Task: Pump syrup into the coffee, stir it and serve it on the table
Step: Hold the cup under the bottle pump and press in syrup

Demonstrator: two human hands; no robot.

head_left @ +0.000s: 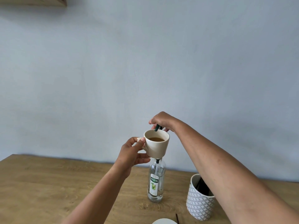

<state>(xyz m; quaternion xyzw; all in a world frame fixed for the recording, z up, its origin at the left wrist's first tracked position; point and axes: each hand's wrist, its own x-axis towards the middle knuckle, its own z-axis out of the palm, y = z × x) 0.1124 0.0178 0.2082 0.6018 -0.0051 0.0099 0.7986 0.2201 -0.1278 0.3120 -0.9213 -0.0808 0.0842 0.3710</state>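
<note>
Above the bottle (156, 181), mid-table: cup (156, 143) raised in left hand (131, 152), fingers pinched on its handle, coffee (156, 139) visible inside. Right hand (160, 121) closed over the dark pump (157, 128), nozzle tipped just over the far rim. Likely mid-pumping; cannot tell whether syrup has gone in yet. Left to do: stirring and serving. Patterned pot (199, 202) to the right on the table (48, 183), dark sticks inside, probably stirrers. White rim (164, 221) at the near edge, too cropped to identify
</note>
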